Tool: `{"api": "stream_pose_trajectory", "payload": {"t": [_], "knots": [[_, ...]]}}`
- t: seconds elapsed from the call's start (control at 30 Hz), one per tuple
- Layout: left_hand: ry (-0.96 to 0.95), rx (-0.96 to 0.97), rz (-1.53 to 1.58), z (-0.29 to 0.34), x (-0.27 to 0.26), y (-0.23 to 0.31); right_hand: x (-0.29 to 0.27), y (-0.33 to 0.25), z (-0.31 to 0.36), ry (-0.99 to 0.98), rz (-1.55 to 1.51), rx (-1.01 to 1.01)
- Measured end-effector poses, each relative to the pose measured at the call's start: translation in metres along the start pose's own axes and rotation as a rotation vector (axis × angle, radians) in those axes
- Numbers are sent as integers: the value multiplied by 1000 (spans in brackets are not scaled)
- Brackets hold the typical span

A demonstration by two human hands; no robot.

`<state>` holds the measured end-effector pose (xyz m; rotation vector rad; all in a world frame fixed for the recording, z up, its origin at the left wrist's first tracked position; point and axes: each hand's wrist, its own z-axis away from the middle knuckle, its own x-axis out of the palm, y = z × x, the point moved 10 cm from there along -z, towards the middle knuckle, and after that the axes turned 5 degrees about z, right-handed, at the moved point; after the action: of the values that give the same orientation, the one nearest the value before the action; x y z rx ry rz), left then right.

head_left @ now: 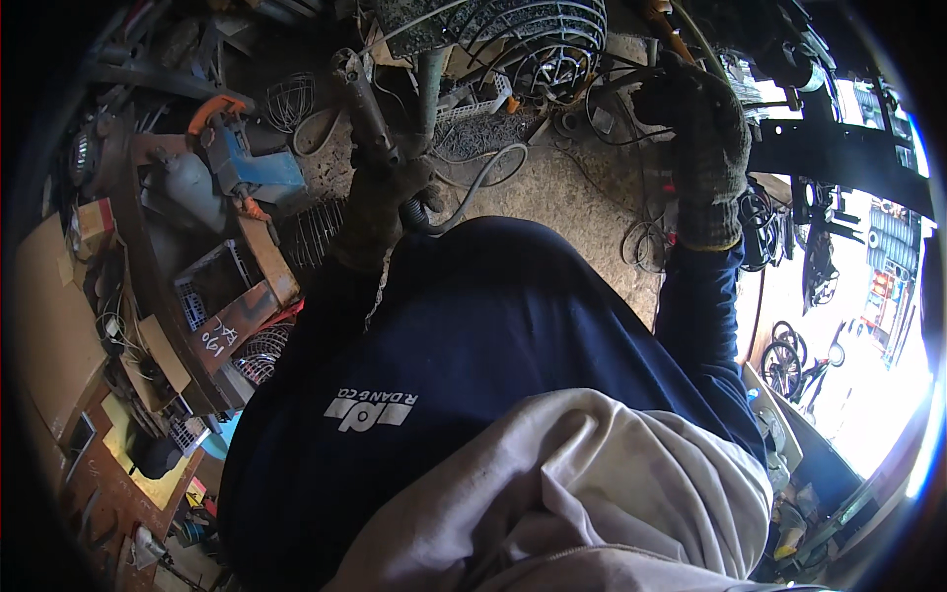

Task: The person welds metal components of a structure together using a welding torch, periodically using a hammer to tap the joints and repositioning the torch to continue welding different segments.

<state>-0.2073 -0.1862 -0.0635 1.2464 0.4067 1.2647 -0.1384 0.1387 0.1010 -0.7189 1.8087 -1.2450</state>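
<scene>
My left hand (380, 202), in a dark glove and in shadow, is wrapped round a long metal bar (367, 113). The bar has an eye at its upper end and slants up and away. Just below this hand a dark coiled or ribbed end (414, 214) shows; I cannot tell whether it belongs to the bar. My right hand (702, 143) wears a grey knitted glove with a yellow cuff. Its fingers are curled at the far right, near an orange-handled thing (673, 35) and a cable; what it grips is hidden in shadow.
A round wire guard (538, 44) stands at the far side. A blue machine with an orange handle (252, 163) sits to the left, beside a grey rounded casing (185, 187). Cables (646, 245) lie on the floor. A dark metal beam (838, 153) juts in at right, with a bicycle (784, 360) beyond.
</scene>
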Motion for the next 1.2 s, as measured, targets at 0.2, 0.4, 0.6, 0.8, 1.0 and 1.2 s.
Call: {"api": "stream_pose_trajectory", "payload": {"t": [0.2, 0.4, 0.6, 0.8, 1.0, 1.2], "knots": [[-46, 73, 136, -6, 1, 7, 11, -35, -4, -4, 180, -172], [-148, -70, 284, -2, 0, -3, 9, -25, 0, -29, 24, 3], [-400, 1, 560, 2, 2, 10, 25, -27, 17, -106, 2, -71], [-461, -47, 563, 7, 18, 17, 81, -9, 39, -455, 124, -45], [-495, -130, 342, 6, 29, 7, 171, -25, 70, -726, 746, -337], [-517, -128, 468, 9, 39, 0, 198, -12, 87, -832, 755, -357]]}}
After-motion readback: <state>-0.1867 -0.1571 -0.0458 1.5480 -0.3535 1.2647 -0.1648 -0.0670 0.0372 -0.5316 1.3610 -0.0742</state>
